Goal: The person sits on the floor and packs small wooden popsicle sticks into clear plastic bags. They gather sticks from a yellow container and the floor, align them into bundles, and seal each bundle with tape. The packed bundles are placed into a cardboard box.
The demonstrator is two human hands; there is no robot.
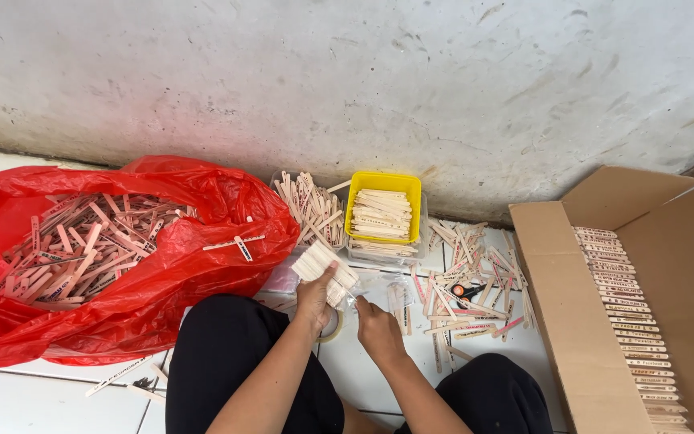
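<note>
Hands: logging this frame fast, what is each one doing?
Left hand: closed on a bundle of wooden sticks.
Right hand: fingers curled beside the bundle; what it grips cannot be told.

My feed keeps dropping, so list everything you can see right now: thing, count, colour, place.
red bag: one, red plastic, floor at left, open and full of pale wooden sticks
yellow tub: one, yellow, by the wall at centre, holding stacked sticks
clear tub: one, transparent, left of the yellow tub, sticks standing in it
loose sticks: many, pale wood, some pink-tipped, scattered on the floor right of centre
box: one, brown cardboard, at right, a row of sticks laid inside
tape roll: one, pale, on the floor under the hands
stick bundle: one, pale wood, in the left hand's grip
left hand: holding the stick bundle
right hand: beside the bundle; what it pinches is unclear
</note>
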